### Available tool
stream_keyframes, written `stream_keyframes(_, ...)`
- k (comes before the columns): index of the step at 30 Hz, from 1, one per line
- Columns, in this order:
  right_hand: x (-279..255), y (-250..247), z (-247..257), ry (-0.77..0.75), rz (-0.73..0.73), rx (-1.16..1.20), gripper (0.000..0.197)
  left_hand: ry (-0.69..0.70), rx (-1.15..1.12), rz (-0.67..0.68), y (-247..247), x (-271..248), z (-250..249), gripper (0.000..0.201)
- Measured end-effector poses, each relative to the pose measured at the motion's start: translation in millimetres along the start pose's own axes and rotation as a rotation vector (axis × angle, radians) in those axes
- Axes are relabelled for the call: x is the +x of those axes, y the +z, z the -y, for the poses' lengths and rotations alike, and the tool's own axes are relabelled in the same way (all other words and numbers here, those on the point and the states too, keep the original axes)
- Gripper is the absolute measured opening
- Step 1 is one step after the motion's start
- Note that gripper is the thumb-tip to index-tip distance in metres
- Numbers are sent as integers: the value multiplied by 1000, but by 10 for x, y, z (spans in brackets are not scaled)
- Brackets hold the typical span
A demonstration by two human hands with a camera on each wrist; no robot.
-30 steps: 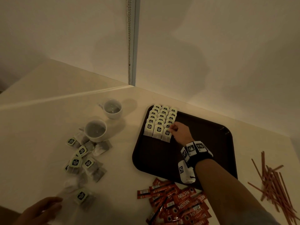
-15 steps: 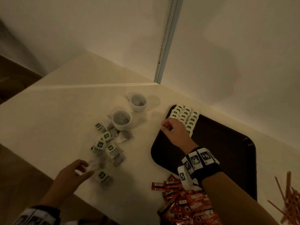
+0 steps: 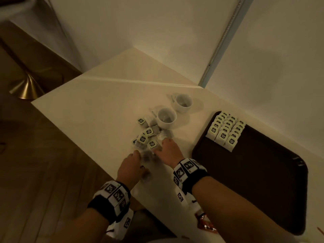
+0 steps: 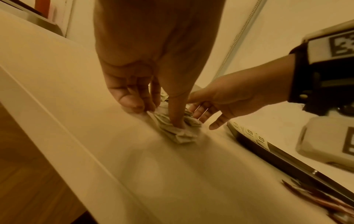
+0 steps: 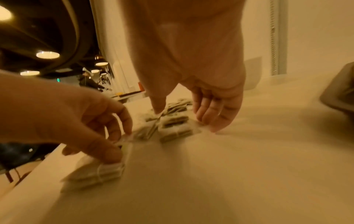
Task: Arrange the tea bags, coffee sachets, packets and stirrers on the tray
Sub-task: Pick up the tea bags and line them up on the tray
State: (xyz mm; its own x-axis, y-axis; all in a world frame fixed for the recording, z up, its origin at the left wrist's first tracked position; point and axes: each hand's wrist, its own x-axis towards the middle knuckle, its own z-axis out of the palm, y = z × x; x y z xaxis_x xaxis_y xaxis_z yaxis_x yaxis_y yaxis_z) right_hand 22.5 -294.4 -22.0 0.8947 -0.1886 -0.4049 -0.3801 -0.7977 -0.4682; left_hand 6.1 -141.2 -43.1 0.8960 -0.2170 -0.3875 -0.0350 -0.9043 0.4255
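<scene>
Loose tea bags point(image 3: 147, 135) lie in a heap on the cream table, left of the dark brown tray point(image 3: 254, 172). Neat rows of tea bags point(image 3: 226, 130) stand in the tray's back left corner. Both hands are at the near side of the heap. My left hand point(image 3: 138, 155) has curled fingers and pinches a tea bag point(image 4: 180, 133), thumb pressing down on it. My right hand point(image 3: 160, 146) is spread, fingers straight point(image 5: 210, 119), thumb tip touching the heap point(image 5: 172, 121). Red coffee sachets point(image 3: 205, 224) peek out under my right forearm.
Two white cups point(image 3: 166, 118) point(image 3: 183, 102) stand just behind the heap. The table's edge runs close to my left wrist, with wooden floor and a brass lamp base point(image 3: 26, 88) beyond. Walls close off the back and right.
My right hand left the rows on the tray and crossed left to the loose heap. My left hand came up from the table edge to the heap. The head view swung left.
</scene>
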Motion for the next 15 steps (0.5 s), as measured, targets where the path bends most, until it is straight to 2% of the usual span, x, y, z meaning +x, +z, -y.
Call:
stream_keyframes(2,2,104,70,50,-24,-54,62,14,-13,5,-3,15,8,30)
stream_keyframes(5,5,176,109,99,-21,-116,51,11,-43,36,-27,39,7,26)
stream_keyframes(7,0,157,101,111,-7,-140,47,2,-74,50,-44,64,11,32)
stream_keyframes(9,-24,108,95,95,7,-184,45,1,-182,43,-96,83,28,28)
stream_keyframes(12,-41,53,55,99,-10,-111,40,30,-505,5,-197,133,53,25)
stream_keyframes(15,-65,-19,-47,111,25,33,38,5,-1041,24,-370,156,-49,36)
